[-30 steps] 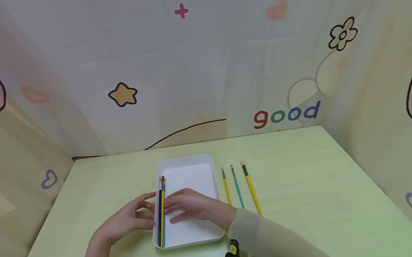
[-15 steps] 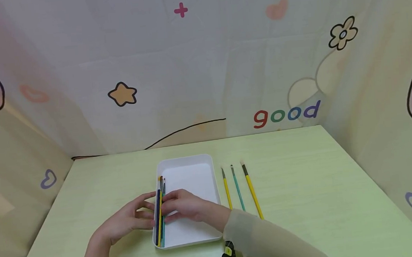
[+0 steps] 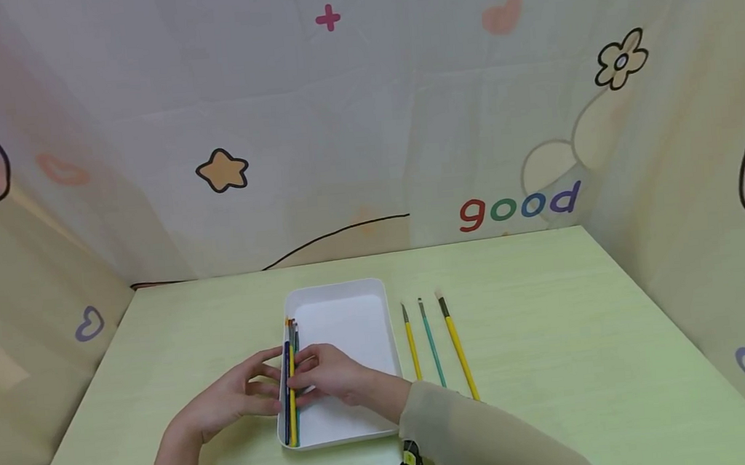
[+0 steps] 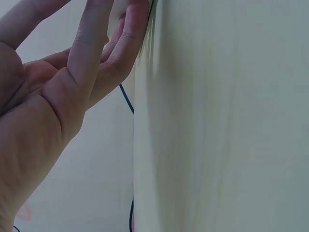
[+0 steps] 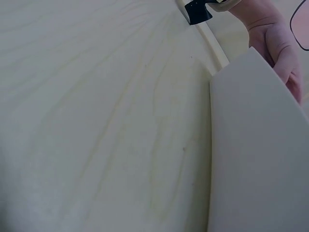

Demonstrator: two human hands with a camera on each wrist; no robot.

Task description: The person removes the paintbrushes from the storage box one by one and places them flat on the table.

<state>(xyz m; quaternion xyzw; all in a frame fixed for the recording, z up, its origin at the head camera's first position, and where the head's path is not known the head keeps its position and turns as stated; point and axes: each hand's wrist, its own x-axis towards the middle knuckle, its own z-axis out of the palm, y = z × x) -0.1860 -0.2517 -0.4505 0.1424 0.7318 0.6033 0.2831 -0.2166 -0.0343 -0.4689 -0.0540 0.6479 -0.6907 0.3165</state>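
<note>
right hand (image 3: 331, 375) touching brushes (image 3: 294, 420) in white tray (image 3: 343, 322), left hand (image 3: 227, 393) alongside

Surface (image 3: 551, 335): pale green. White tray (image 3: 346, 315), left of centre. Three paintbrushes (image 3: 430, 337), yellow, teal, yellow, between tray and right edge, tips toward far edge.

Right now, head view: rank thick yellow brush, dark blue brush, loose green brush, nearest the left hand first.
1. Dark blue brush: inside the tray, left side.
2. Loose green brush: right of the tray.
3. Thick yellow brush: farther right.
</note>
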